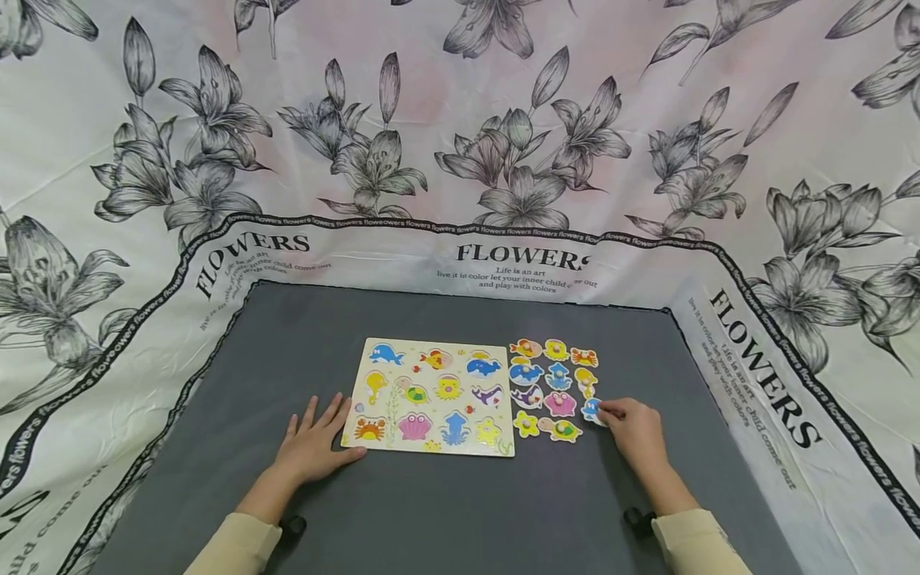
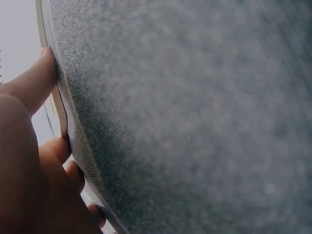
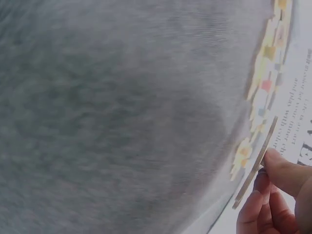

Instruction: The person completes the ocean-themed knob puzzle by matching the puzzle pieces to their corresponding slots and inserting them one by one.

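My right hand [image 1: 636,435] pinches a small blue puzzle piece [image 1: 592,410] with a white border, to the right of the other pieces. In the right wrist view that piece [image 3: 255,164] appears edge-on, thin and tilted, between thumb and fingers. Its printed picture is partly hidden by the fingertips. My left hand [image 1: 311,447] lies with fingers spread on the grey cloth, its thumb and fingertips at the left edge of a cream puzzle board [image 1: 449,427] printed with sea animals. From the left wrist, the thumb [image 2: 36,80] is seen touching the board's edge.
Several knobbed puzzle pieces, among them a pink shell [image 1: 559,404], a yellow star [image 1: 526,424] and a turtle [image 1: 565,431], lie in rows beside the board. Grey cloth [image 1: 460,511] covers the table, bordered by a white flower-printed fabric [image 1: 388,255].
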A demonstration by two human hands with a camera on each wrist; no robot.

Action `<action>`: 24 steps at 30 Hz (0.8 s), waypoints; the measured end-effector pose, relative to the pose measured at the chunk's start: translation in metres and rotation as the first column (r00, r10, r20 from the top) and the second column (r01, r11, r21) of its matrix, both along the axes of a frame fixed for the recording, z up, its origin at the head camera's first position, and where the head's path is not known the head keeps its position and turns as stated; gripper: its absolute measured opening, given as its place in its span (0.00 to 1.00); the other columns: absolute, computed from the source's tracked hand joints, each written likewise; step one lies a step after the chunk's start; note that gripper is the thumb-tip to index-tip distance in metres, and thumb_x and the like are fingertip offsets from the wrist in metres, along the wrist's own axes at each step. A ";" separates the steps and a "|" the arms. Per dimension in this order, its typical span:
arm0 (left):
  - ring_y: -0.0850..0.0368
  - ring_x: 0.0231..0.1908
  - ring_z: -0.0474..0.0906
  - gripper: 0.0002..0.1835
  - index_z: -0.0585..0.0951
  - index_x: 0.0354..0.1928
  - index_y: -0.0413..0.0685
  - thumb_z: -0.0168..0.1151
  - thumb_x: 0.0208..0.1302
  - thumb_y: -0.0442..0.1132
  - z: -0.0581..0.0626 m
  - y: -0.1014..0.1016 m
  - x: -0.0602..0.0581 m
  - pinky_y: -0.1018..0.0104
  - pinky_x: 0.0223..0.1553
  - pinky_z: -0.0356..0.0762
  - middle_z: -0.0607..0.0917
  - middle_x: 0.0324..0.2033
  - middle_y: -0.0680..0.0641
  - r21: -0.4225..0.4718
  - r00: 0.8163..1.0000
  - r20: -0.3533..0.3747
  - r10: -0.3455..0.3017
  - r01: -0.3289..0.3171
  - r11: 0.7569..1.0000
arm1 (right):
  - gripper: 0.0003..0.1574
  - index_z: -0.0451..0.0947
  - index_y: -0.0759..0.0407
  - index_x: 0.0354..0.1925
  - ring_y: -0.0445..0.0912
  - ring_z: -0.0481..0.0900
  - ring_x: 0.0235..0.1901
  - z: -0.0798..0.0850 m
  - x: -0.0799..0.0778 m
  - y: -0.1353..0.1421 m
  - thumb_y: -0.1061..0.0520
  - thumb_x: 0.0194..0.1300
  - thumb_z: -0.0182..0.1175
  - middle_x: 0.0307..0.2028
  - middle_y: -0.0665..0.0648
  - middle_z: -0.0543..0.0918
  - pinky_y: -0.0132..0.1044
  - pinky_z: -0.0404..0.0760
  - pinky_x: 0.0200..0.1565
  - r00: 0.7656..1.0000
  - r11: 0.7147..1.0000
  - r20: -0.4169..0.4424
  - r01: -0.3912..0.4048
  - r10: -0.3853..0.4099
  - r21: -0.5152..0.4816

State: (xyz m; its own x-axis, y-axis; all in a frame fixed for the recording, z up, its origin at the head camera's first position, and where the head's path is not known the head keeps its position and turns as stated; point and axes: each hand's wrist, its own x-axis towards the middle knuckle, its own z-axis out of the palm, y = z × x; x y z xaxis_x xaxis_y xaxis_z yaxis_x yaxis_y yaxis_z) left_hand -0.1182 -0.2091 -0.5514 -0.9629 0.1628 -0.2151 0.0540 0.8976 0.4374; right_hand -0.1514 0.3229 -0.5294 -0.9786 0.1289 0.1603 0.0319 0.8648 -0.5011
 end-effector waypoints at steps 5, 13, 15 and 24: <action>0.30 0.78 0.33 0.55 0.53 0.81 0.50 0.63 0.61 0.70 0.002 -0.003 0.004 0.26 0.71 0.30 0.50 0.80 0.42 0.004 1.000 0.016 0.008 -0.009 1.000 | 0.11 0.89 0.65 0.43 0.55 0.85 0.35 0.011 -0.003 -0.013 0.60 0.64 0.70 0.37 0.64 0.89 0.40 0.78 0.30 0.999 1.000 -0.039 -0.015 0.015 0.001; 0.29 0.78 0.32 0.55 0.53 0.80 0.49 0.64 0.61 0.69 0.005 -0.002 0.007 0.25 0.71 0.30 0.50 0.80 0.41 0.001 1.000 0.031 0.005 -0.005 1.000 | 0.11 0.89 0.64 0.43 0.50 0.84 0.32 0.022 -0.006 -0.026 0.59 0.64 0.71 0.37 0.63 0.89 0.35 0.76 0.28 1.000 1.000 -0.014 -0.020 0.020 -0.017; 0.29 0.78 0.32 0.55 0.53 0.80 0.48 0.63 0.62 0.69 0.005 -0.001 0.006 0.25 0.71 0.30 0.50 0.80 0.41 0.001 0.999 0.034 0.000 0.000 1.000 | 0.11 0.89 0.64 0.43 0.50 0.84 0.31 0.023 -0.006 -0.028 0.59 0.63 0.71 0.36 0.62 0.89 0.35 0.76 0.27 1.000 0.999 -0.012 -0.024 0.024 -0.025; 0.31 0.78 0.31 0.55 0.51 0.81 0.50 0.60 0.62 0.71 0.002 0.000 0.002 0.27 0.72 0.29 0.48 0.81 0.42 -0.018 1.000 0.022 -0.005 0.005 1.000 | 0.10 0.90 0.64 0.41 0.55 0.87 0.38 0.031 -0.016 -0.043 0.59 0.63 0.72 0.39 0.63 0.90 0.50 0.85 0.38 0.996 0.998 -0.067 -0.058 0.058 -0.007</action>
State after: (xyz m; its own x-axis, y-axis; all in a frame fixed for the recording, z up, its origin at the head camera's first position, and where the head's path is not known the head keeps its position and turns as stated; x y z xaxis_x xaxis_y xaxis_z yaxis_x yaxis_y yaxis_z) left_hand -0.1158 -0.2088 -0.5498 -0.9571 0.1637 -0.2389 0.0494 0.9052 0.4220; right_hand -0.1671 0.2798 -0.4981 -0.9716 0.0742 0.2247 -0.0520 0.8595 -0.5085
